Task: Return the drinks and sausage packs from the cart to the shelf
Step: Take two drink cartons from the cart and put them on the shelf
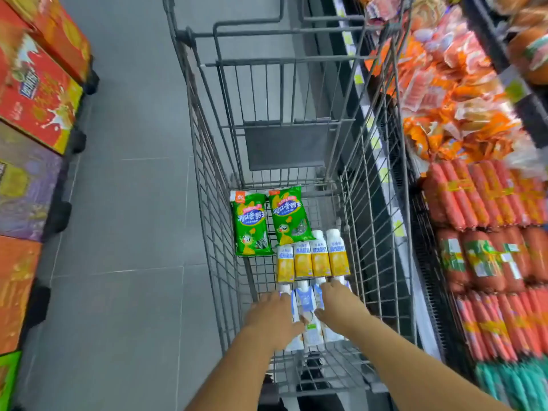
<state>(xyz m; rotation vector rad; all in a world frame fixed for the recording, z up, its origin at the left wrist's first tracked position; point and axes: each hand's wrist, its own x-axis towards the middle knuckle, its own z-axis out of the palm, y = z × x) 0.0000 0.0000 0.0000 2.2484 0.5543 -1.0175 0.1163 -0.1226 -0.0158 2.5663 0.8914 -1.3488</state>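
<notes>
- A supermarket aisle with a grey tiled floor (133, 203); a wire shopping cart (207, 188) stands parked right beside the sausage shelf (388, 185) on the right, probably so goods can go across with a short reach
- Nearest, both hands are down in the cart's basket: the left hand (271, 314) lies over the left side of a row of blue-and-white drink bottles (307, 304), fingers bent around the outer bottle, apparently gripping it
- The right hand (341, 304) covers the right side of the same row, fingers curved over the bottle tops; whether it has closed on one I cannot tell
- The two hands bracket the row from either side, which suggests lifting several at once
- Just beyond, four yellow-labelled drink bottles (312, 256) lie side by side, caps pointing away
- Further on, two green sausage packs (268, 221) lie flat on the basket floor, touching the yellow row
- All of these are in the cart, none shelved yet
- On the shelf, red sausage bundles (480, 200) and orange packs (444, 93) are stacked
- Across the aisle, red gift boxes (38, 93) are piled
</notes>
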